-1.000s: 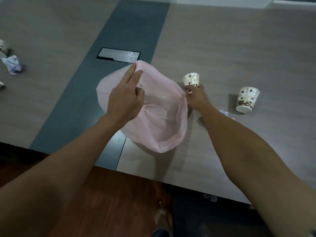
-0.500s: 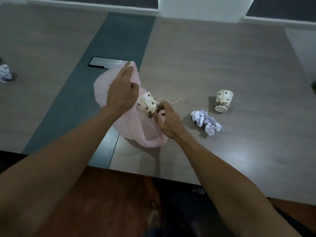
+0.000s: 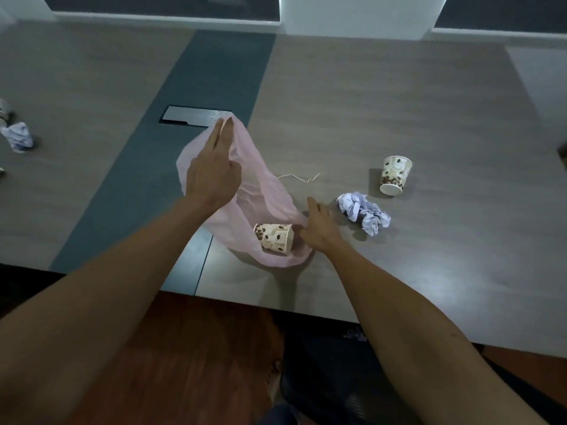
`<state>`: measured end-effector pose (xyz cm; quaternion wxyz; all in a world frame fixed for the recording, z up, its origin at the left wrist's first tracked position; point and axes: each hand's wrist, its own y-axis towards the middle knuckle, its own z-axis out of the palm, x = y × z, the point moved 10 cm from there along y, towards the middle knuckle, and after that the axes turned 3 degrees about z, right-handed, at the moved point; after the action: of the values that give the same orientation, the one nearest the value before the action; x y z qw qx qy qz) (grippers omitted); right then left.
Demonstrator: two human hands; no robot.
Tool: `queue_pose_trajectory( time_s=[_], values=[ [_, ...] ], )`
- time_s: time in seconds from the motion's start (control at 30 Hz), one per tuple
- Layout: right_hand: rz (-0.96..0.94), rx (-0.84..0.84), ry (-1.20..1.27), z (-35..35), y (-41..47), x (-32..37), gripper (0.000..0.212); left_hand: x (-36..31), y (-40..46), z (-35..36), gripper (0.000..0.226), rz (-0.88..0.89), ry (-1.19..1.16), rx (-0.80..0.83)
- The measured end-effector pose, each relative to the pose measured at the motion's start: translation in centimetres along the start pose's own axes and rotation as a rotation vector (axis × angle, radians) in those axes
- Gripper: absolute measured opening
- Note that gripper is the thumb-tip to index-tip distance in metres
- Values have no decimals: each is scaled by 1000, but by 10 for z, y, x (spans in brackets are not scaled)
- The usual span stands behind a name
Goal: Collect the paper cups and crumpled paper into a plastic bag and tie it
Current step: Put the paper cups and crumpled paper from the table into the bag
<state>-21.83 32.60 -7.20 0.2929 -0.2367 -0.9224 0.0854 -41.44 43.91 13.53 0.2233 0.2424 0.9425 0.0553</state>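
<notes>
Bare table (image 3: 414, 96) wide open ahead of my right hand (image 3: 320, 230), crumpled paper (image 3: 363, 213) just beside my fingertips, upright paper cup (image 3: 394, 175) beyond it, thin string (image 3: 299, 177) ahead, pink bag (image 3: 257, 191) crowding my left.

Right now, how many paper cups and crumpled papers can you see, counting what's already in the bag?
Paper cups: 2, one lying in the pink bag at, one upside down on the table at.
Crumpled papers: 2, one by the right hand at, one far left at.
Total: 4. A shape at the left edge is too cut off to count.

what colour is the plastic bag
Pale pink, translucent plastic bag; seen in the head view.
</notes>
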Motion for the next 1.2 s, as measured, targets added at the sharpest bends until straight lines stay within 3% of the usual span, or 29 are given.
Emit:
queue_pose_trajectory(
  time_s=[0.07, 0.1, 0.2, 0.27, 0.37, 0.5, 0.6, 0.7, 0.77, 1.03, 1.2],
  values=[
    [33, -36, 97, -6, 7, 2, 23, 7, -2, -7, 84, -12, 32, 2],
    [73, -99, 243, -18, 10, 3, 15, 13, -3, -10, 87, -42, 49, 9],
    [240, -270, 835, -58, 15, -4, 21, 35, -8, -17, 91, -158, 109, 57],
    [242, -239, 965, -78, 21, 1, 24, 38, -12, -17, 90, -152, 140, 76],
    [208, -121, 886, -97, 31, 7, 29, 28, -14, -13, 95, -72, 129, 76],
    [184, -239, 774, -131, 33, -16, 51, 8, -15, 3, 110, 7, 76, 160],
    [236, -310, 368, -140, 19, -60, 61, -1, -13, 16, 115, 18, 38, 208],
    [172, 7, -11, -101, 14, -88, 89, -8, -11, 26, 111, 13, 3, 217],
    [112, 132, -129, -73, 7, -101, 103, -13, -9, 32, 108, 21, -5, 223],
    [74, -186, -196, -58, -11, -103, 57, -28, -7, 36, 107, 62, 13, 219],
    [159, -171, -148, -67, -7, -112, 63, -23, -8, 41, 107, 52, 19, 230]
  ],
)
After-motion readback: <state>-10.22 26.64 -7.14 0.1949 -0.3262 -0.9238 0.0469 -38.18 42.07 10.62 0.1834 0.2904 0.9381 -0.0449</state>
